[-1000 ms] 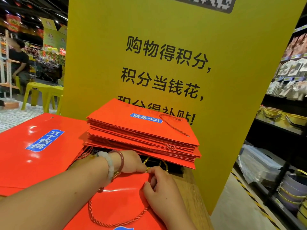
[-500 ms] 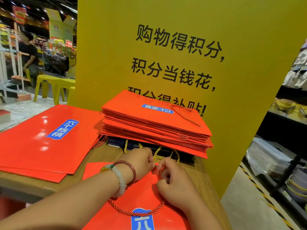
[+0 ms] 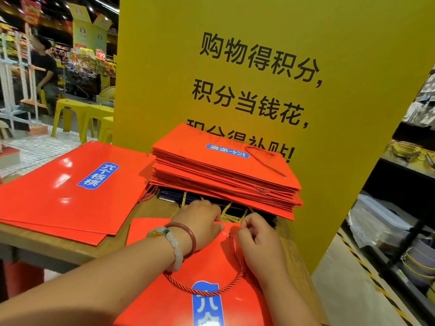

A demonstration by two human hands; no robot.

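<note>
Red bag (image 3: 211,267) laid flat, tabletop (image 3: 58,243) near edge; long axis and mouth pointed at far edge; rim gripped by left hand (image 3: 200,220), right hand (image 3: 259,243).

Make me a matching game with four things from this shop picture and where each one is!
Things:
1. stack of red bags
2. gold cord handles
3. bead bracelet
4. flat red bag

Places:
A. around the wrist of the left hand
B. nearest the camera, top edge gripped by the left hand and right hand
C. on the table, in front of the yellow sign
D. poking out from under the stack

Pairs: 1-C, 2-D, 3-A, 4-B
</note>
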